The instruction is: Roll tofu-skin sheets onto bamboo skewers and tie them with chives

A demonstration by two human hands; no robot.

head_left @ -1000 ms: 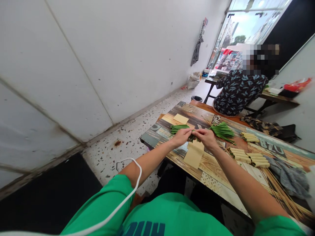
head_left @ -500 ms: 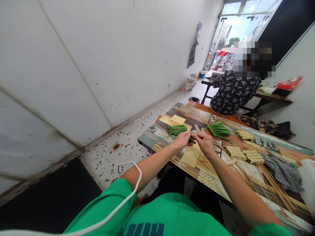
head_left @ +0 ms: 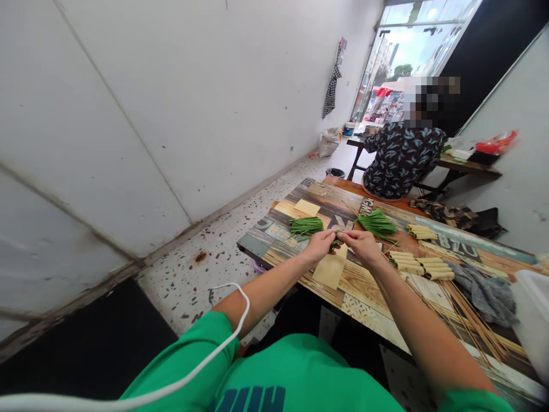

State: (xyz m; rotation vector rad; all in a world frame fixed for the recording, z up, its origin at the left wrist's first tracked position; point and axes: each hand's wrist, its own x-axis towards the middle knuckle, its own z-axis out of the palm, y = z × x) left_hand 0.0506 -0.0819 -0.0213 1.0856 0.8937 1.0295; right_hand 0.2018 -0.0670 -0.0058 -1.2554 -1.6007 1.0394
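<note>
My left hand (head_left: pixel 319 246) and my right hand (head_left: pixel 359 245) meet over the near part of the table, fingertips together. Both are closed on a small bunch of green chives (head_left: pixel 335 244), mostly hidden by the fingers. Just below them lies a pale yellow sheet (head_left: pixel 329 273), which looks like tofu skin. One pile of cut chives (head_left: pixel 306 226) is beyond my left hand, and a fanned pile of chives (head_left: pixel 376 223) lies beyond my right. Filled yellow rolls (head_left: pixel 404 263) are stacked right of my right forearm, with further rolls (head_left: pixel 422 232) behind.
Long thin bamboo skewers (head_left: pixel 476 323) lie at the right, beside a grey cloth (head_left: pixel 486 294) and a white plastic container (head_left: pixel 532 306). Another yellow sheet (head_left: pixel 306 207) rests at the table's far left. A person (head_left: pixel 401 157) sits beyond the table, back turned.
My hands have stayed close together over the sheet, the right fingers shifting slightly on the chives. The whole view has moved a little, showing more of the white container.
</note>
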